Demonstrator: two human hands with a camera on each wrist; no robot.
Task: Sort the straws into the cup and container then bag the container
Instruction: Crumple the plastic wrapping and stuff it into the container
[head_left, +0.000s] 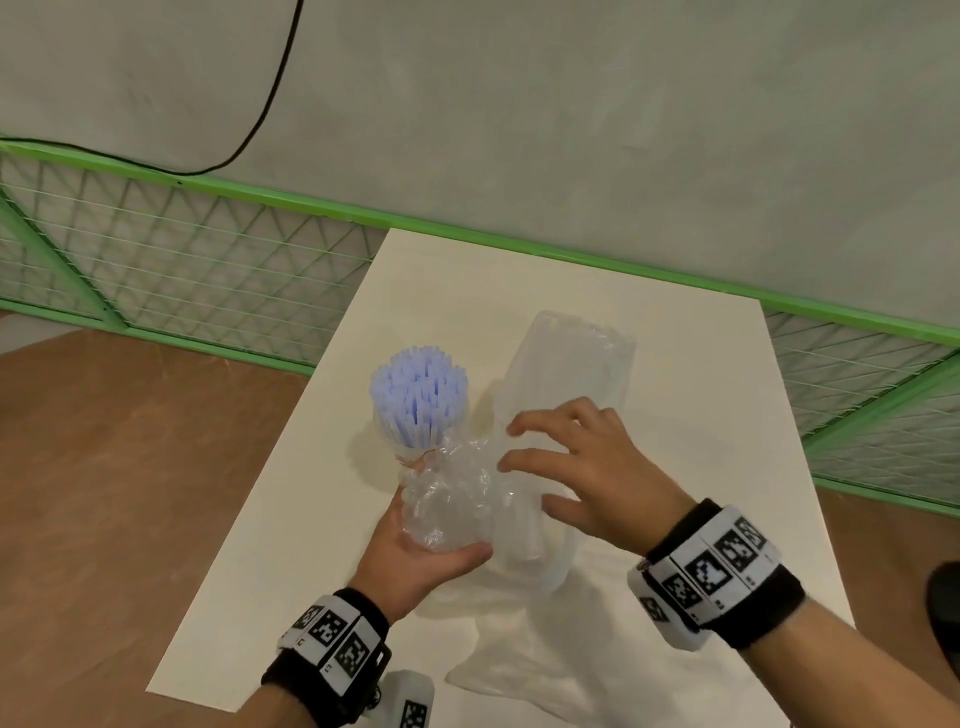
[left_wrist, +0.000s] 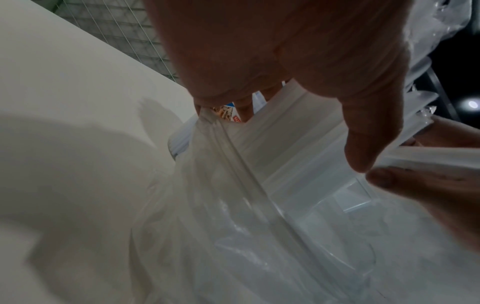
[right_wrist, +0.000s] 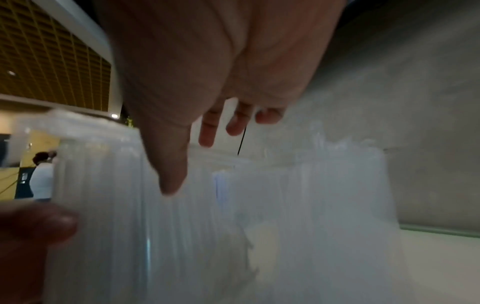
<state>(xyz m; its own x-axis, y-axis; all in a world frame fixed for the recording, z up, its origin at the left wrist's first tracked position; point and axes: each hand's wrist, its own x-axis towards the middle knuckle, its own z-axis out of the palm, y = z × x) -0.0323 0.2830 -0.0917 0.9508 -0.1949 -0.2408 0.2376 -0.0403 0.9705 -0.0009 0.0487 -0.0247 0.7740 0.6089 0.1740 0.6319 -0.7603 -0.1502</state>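
A cup (head_left: 415, 441) packed with pale blue straws (head_left: 418, 387) stands upright on the white table (head_left: 691, 374). To its right, a clear container (head_left: 571, 358) of clear straws leans inside a thin clear bag (head_left: 519, 649). My left hand (head_left: 431, 551), palm up, grips the bag's crumpled bunched plastic (head_left: 452, 499) beside the cup. My right hand (head_left: 571, 467) spreads straight fingers over the container's side. In the left wrist view, the bag (left_wrist: 207, 226) hangs from my fingers. The right wrist view shows the container (right_wrist: 182, 226) blurred below my extended fingers (right_wrist: 207, 131).
A green-framed mesh fence (head_left: 208, 270) runs along the table's far and right sides, with a black cable (head_left: 270, 98) on the wall behind. Wooden floor (head_left: 130, 467) lies left of the table. A dark object (head_left: 945, 597) shows at the right edge.
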